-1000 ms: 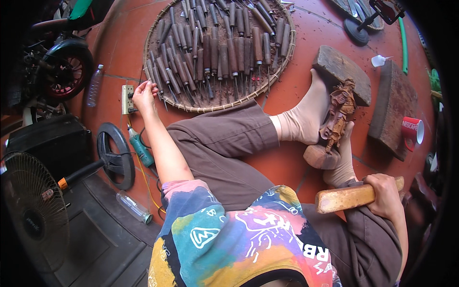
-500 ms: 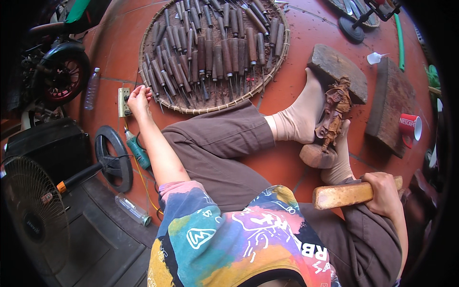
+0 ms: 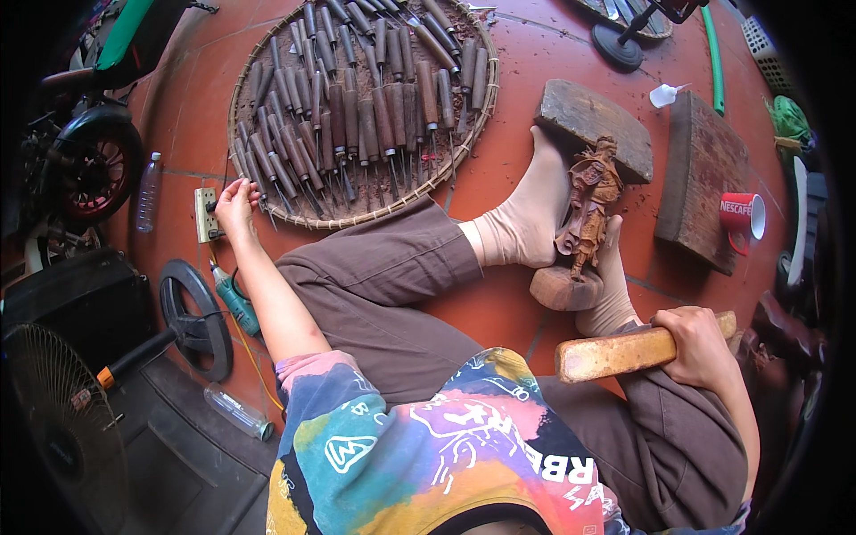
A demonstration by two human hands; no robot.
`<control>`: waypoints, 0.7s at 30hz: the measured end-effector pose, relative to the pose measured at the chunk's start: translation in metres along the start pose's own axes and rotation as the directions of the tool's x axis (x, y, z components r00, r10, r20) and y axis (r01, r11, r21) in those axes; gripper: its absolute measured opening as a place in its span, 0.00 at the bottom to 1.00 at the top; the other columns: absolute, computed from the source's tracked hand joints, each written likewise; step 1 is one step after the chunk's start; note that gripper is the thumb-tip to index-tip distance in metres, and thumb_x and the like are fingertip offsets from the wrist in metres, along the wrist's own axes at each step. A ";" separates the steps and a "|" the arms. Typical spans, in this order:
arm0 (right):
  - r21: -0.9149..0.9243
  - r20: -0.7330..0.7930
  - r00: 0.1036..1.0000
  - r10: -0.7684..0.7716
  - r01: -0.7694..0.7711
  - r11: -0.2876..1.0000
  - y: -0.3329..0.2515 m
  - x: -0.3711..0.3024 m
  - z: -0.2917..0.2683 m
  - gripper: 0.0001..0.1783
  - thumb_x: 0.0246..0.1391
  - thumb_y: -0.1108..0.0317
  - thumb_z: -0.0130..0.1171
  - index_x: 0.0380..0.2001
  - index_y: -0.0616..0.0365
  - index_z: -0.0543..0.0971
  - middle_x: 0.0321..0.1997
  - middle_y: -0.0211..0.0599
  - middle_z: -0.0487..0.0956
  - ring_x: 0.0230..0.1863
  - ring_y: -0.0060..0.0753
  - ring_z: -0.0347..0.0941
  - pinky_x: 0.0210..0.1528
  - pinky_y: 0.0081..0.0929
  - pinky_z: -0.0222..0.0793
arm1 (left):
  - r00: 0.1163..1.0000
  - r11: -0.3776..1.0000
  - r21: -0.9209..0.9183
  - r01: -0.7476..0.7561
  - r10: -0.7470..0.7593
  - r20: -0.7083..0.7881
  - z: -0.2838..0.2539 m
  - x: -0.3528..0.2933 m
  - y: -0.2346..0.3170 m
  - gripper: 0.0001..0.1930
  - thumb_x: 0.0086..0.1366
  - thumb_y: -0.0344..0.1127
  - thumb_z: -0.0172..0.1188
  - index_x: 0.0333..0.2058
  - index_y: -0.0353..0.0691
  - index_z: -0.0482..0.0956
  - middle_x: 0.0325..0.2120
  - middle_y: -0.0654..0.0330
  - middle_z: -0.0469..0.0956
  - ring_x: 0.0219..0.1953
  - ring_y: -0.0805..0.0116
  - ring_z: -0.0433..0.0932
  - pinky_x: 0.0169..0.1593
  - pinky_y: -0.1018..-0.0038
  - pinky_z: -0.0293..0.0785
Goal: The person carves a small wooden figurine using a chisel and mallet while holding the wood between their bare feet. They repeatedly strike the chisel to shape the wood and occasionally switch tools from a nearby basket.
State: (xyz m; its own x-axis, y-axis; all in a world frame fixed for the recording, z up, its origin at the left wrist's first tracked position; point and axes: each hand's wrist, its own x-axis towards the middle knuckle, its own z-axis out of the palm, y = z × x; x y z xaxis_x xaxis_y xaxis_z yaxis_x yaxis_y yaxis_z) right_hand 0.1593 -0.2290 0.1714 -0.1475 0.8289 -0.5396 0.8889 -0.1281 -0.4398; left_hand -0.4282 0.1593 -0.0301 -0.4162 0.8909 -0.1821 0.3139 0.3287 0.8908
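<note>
My left hand (image 3: 237, 209) is beside the tray's near left rim, next to a power strip (image 3: 206, 210) with black plugs in it. Its fingers are curled together; whatever they hold, if anything, is hidden. My right hand (image 3: 695, 344) is wrapped round a block-shaped wooden mallet (image 3: 615, 353), resting by my right knee. A carved wooden figurine (image 3: 590, 201) on a rounded base (image 3: 564, 290) is clamped between my two socked feet, leaning near a dark wooden block (image 3: 596, 129). Several wooden-handled carving chisels (image 3: 383, 116) lie in the round woven tray (image 3: 355, 223).
A second wooden block (image 3: 703, 178), a red mug (image 3: 740, 214) and a small white bottle (image 3: 664, 95) are at the right. On the left are a fan (image 3: 58, 428), a green power tool (image 3: 235, 301), plastic bottles (image 3: 149, 192) and a motorbike wheel (image 3: 94, 165).
The whole scene has shifted left in the picture as my head turned. My left hand stays by the power strip and tray rim; my right hand keeps its hold on the mallet.
</note>
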 end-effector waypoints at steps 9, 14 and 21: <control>0.031 -0.044 0.999 -0.012 0.014 0.999 0.003 -0.004 0.001 0.13 0.33 0.73 0.62 0.27 0.61 0.75 0.25 0.49 0.76 0.33 0.57 0.75 0.37 0.46 0.69 | 0.994 0.992 0.108 -0.065 0.055 0.093 0.025 0.001 -0.007 0.08 0.63 0.30 0.65 0.40 0.34 0.81 0.30 0.57 0.85 0.24 0.74 0.81 0.25 0.81 0.76; 0.017 -0.035 0.998 -0.058 0.059 0.998 0.003 0.000 0.002 0.13 0.32 0.73 0.62 0.27 0.61 0.75 0.25 0.50 0.77 0.32 0.57 0.75 0.37 0.46 0.69 | 0.992 0.937 0.339 -0.089 0.051 0.119 0.011 0.014 -0.018 0.13 0.59 0.34 0.70 0.41 0.35 0.83 0.31 0.59 0.85 0.23 0.74 0.81 0.27 0.79 0.77; -0.009 -0.058 0.998 0.004 -0.005 1.000 0.001 -0.009 0.000 0.12 0.33 0.73 0.63 0.26 0.61 0.76 0.26 0.50 0.77 0.34 0.57 0.76 0.37 0.45 0.70 | 0.975 0.885 0.411 -0.217 0.174 0.139 0.056 -0.020 0.006 0.10 0.58 0.38 0.69 0.36 0.40 0.86 0.26 0.61 0.86 0.24 0.75 0.83 0.31 0.77 0.78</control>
State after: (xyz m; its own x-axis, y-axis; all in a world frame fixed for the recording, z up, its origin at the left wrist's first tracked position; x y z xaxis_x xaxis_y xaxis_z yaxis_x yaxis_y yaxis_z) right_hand 0.1619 -0.2362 0.1758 -0.1183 0.8586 -0.4989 0.8936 -0.1270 -0.4304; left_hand -0.3702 0.1609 -0.0440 -0.2327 0.9693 -0.0798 0.7192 0.2267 0.6567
